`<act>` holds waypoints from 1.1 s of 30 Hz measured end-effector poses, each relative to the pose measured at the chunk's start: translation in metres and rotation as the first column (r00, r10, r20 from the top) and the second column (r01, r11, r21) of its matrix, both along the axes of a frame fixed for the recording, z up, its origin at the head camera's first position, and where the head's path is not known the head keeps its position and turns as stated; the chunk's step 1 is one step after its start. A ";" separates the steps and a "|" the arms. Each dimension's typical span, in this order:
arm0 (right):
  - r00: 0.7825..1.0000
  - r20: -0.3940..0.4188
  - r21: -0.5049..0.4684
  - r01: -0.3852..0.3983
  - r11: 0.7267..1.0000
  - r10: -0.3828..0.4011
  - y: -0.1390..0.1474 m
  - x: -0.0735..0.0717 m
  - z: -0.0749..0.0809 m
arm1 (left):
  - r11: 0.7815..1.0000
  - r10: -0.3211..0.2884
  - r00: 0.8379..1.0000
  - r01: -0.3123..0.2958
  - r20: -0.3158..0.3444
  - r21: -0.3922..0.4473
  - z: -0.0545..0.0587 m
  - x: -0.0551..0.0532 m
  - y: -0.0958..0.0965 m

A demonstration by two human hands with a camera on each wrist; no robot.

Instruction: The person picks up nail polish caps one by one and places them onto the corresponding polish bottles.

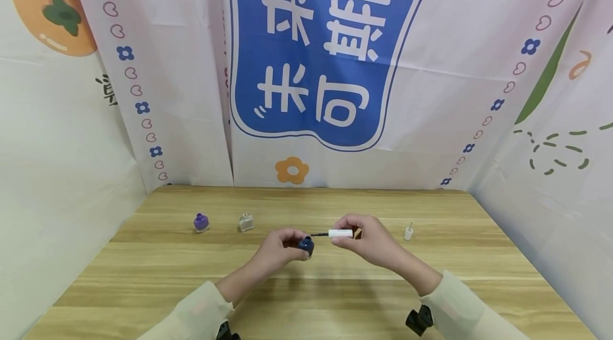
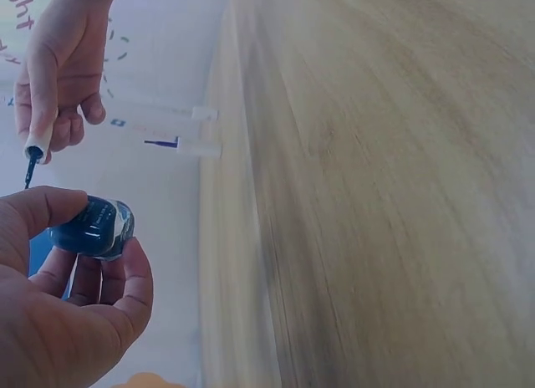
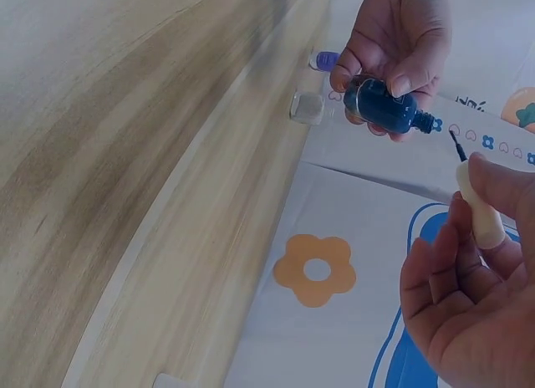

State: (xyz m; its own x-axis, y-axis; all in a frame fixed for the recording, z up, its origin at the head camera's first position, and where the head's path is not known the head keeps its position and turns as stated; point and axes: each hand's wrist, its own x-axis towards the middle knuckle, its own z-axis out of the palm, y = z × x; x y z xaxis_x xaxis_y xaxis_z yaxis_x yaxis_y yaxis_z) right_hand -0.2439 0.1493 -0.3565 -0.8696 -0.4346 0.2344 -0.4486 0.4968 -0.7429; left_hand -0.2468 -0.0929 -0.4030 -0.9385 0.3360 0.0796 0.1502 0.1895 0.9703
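My left hand [image 1: 282, 247] grips a small dark blue nail polish bottle [image 1: 305, 246] between thumb and fingers, above the table. Its neck is bare of a cap and points toward the right hand in the right wrist view. In my right hand [image 1: 369, 239] is a white nail polish cap [image 1: 341, 233], pinched by thumb and fingers. The cap's thin dark brush [image 3: 459, 147] points at the bottle's neck, with a small gap between tip and opening. Both hands are raised over the middle of the wooden table [image 1: 268, 297].
A purple nail polish bottle [image 1: 201, 222] and a clear one [image 1: 246, 222] stand uncapped at the back left. To the right stands a white cap [image 1: 408, 232], brush upward. In the left wrist view, a white cap [image 2: 199, 148] shows a purple brush. Printed cloth [image 1: 191, 138] hangs behind the table.
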 end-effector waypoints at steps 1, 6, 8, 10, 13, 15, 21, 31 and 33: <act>1.000 -0.006 -0.003 -0.004 1.000 0.004 0.000 0.000 0.000 | 1.000 -0.003 1.000 0.003 0.000 0.002 0.000 0.000 0.000; 1.000 -0.017 -0.010 -0.018 1.000 0.018 0.000 0.000 0.001 | 1.000 -0.016 1.000 0.016 -0.001 0.006 0.002 0.002 0.002; 1.000 -0.014 -0.008 -0.021 1.000 0.021 0.000 0.000 0.001 | 1.000 -0.018 1.000 0.018 -0.002 0.006 0.002 0.002 0.002; 1.000 -0.012 -0.008 -0.027 1.000 0.027 0.000 0.000 0.002 | 1.000 -0.017 1.000 0.017 -0.003 0.003 0.003 0.003 0.002; 0.999 -0.009 -0.003 -0.030 1.000 0.030 0.000 0.001 0.002 | 1.000 -0.016 1.000 0.016 -0.004 -0.002 0.004 0.003 0.003; 0.999 -0.014 0.005 -0.034 0.999 0.034 -0.001 0.001 0.002 | 1.000 -0.014 1.000 0.014 -0.007 -0.006 0.004 0.004 0.003; 0.999 -0.019 0.020 -0.042 0.999 0.043 -0.002 0.001 0.004 | 1.000 -0.018 1.000 0.017 -0.023 -0.024 0.004 0.003 0.004; 0.998 0.009 -0.026 -0.069 0.997 0.069 -0.006 0.002 0.006 | 0.999 -0.036 0.999 0.036 -0.016 -0.019 0.003 0.005 0.006; 0.997 0.027 -0.033 -0.068 0.997 0.069 -0.007 0.001 0.006 | 0.999 -0.043 0.999 0.042 -0.018 -0.017 0.004 0.006 0.007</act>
State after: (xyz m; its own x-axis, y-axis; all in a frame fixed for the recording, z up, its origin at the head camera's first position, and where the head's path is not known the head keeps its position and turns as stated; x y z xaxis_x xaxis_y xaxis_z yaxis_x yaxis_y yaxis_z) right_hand -0.2425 0.1420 -0.3508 -0.8446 -0.4860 0.2245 -0.4591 0.4418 -0.7708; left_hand -0.2408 -0.0863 -0.3994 -0.9217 0.3771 0.0908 0.1762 0.1985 0.9641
